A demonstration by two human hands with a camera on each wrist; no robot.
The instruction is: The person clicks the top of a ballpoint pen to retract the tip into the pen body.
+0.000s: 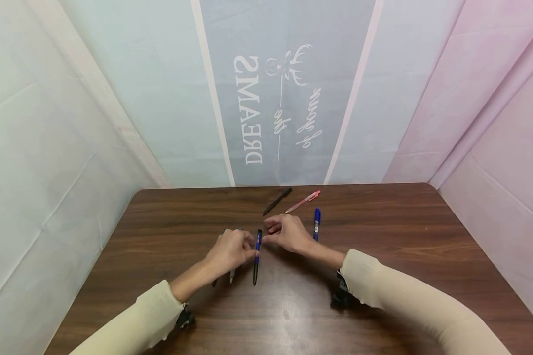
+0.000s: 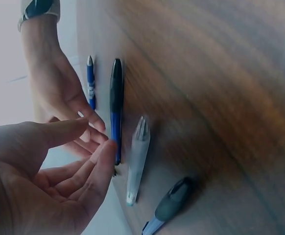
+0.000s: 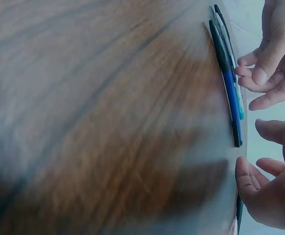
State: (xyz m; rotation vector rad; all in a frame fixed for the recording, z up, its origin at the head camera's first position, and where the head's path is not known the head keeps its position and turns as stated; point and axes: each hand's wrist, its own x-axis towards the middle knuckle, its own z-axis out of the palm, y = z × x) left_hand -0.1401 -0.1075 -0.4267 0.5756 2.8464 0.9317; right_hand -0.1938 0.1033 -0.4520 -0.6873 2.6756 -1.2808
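A blue pen with a black grip lies on the wooden table between the two hands. My left hand hovers at its left side, thumb and forefinger apart; the thumb tip overlaps the pen in the head view. From the other side my right hand reaches toward the pen's top end, fingers loosely bent and holding nothing. Beneath the left hand lie a clear pen with a pale tip and another blue pen with a dark grip, both mostly hidden in the head view.
Beyond the right hand, a black pen and a pink pen lie slanted near the table's back edge. A blue capped pen is partly behind the right wrist. Printed cloth hangs behind the table and along both sides.
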